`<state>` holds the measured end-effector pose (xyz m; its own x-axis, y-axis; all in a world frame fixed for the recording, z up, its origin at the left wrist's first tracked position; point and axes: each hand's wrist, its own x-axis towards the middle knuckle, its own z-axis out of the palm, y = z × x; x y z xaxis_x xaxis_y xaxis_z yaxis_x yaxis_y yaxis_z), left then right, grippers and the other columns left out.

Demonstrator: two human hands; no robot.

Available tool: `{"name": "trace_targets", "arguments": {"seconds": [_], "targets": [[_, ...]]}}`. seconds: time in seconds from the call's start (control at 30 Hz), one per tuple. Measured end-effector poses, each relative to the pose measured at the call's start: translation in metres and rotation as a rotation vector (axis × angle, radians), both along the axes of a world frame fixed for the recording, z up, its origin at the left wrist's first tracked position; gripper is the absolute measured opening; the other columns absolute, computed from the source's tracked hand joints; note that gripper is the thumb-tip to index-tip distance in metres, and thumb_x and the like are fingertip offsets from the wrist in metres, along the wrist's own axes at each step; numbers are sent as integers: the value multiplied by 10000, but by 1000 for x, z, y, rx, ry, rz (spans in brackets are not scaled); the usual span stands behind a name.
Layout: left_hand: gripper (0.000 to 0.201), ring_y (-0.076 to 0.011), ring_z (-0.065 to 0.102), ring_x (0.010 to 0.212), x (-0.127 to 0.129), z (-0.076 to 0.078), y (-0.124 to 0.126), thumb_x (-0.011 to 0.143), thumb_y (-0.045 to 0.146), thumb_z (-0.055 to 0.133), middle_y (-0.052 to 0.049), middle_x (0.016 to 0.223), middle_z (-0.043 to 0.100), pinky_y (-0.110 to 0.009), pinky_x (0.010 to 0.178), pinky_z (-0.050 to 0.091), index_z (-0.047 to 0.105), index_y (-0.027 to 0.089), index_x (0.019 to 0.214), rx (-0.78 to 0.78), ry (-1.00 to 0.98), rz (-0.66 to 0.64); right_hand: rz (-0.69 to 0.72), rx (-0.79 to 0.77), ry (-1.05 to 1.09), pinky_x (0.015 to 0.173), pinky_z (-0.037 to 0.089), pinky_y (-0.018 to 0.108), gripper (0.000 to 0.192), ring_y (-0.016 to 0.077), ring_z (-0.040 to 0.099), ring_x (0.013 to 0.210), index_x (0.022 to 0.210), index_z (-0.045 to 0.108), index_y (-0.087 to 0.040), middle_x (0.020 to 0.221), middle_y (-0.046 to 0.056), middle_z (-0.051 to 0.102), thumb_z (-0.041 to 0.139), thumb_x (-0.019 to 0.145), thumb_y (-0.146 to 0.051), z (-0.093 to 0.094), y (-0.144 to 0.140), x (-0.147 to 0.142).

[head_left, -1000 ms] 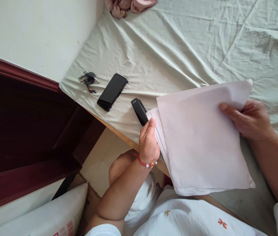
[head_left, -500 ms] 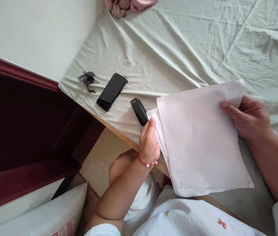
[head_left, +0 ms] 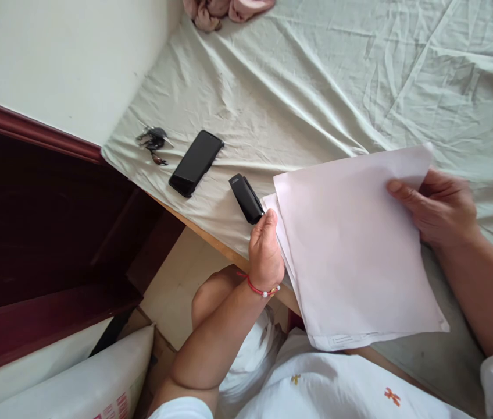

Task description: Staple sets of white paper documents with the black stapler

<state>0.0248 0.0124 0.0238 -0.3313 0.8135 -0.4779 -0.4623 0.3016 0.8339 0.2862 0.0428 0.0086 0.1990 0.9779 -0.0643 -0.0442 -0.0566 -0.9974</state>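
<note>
A stack of white paper sheets (head_left: 351, 250) lies over the near edge of a bed covered in a pale green sheet (head_left: 316, 87). My right hand (head_left: 440, 206) grips the stack's far right corner, thumb on top. My left hand (head_left: 265, 250), with a red bracelet at the wrist, holds the stack's left edge and is closed there. A black stapler (head_left: 246, 198) lies on the sheet just beyond my left hand, touching the paper's corner.
A black phone (head_left: 196, 162) and a bunch of keys (head_left: 153, 141) lie near the bed's left corner. Pink cloth (head_left: 224, 9) sits at the far edge. Dark red wooden furniture (head_left: 46, 233) stands to the left, and a white sack (head_left: 76, 384) lies below it.
My right hand has slid slightly left along the paper's top corner, and the stack shifted a little with it. My left hand stays by the stapler.
</note>
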Motion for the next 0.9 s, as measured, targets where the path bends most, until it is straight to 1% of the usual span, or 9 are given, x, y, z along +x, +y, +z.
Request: {"name": "trace_targets", "arguments": {"seconds": [0.17,0.27,0.33,0.4,0.47,0.57,0.63,0.8,0.9], "targets": [[384,-244,727,1142,0,-1,-1,808,534,852,-30,1009,811,-325,1012,551,797,198,986,61,9,-110,5,-11,16,683,564,195,132,93,629,775,856,846,-248,930,-2,696,907,790,-345,0,1,-1],[362,-201,729,1075,0,-4,-2,814,535,849,-2,937,793,-279,996,535,784,201,939,67,58,-82,11,-7,30,647,558,203,145,94,633,741,846,839,-237,892,-4,700,912,783,-346,-1,1,0],[365,-194,729,1052,1,-4,-2,812,546,846,3,890,780,-285,1016,525,768,197,886,56,62,-62,0,-10,26,604,537,202,168,92,621,702,855,831,-229,849,-5,697,908,788,-362,-1,1,0],[385,-215,727,1069,2,-2,-1,807,561,842,-13,883,778,-314,1030,525,753,188,843,52,44,-71,-18,2,20,586,511,196,209,87,603,678,891,814,-223,819,-10,691,901,798,-390,-1,1,-1],[404,-246,718,1126,3,0,0,791,570,849,-37,915,785,-342,1045,524,753,179,833,63,29,-80,-56,52,12,580,468,177,248,68,563,653,879,779,-208,775,-23,662,905,796,-405,-1,3,-2],[409,-281,689,1228,3,2,2,760,558,874,-59,976,798,-372,1095,505,773,176,865,67,19,-61,-149,135,16,539,373,158,310,32,454,577,762,700,-176,667,-50,571,922,777,-390,-1,5,-4],[412,-294,675,1268,4,3,3,745,548,887,-64,1002,804,-390,1131,487,784,176,891,54,12,-48,-172,139,35,507,335,166,329,29,416,542,721,683,-171,624,-55,543,932,764,-382,-2,5,-4],[408,-303,703,1242,4,1,4,711,540,909,-51,967,814,-405,1138,500,788,181,863,27,-5,-21,-96,67,41,469,361,190,265,53,467,520,720,729,-189,622,-38,587,925,769,-360,-3,1,-4],[390,-311,695,1272,4,2,5,725,517,906,-62,1010,825,-417,1158,492,801,184,896,22,-9,-6,-58,64,41,459,379,195,231,60,482,515,725,740,-193,625,-32,602,908,793,-336,-3,0,-3]]}}
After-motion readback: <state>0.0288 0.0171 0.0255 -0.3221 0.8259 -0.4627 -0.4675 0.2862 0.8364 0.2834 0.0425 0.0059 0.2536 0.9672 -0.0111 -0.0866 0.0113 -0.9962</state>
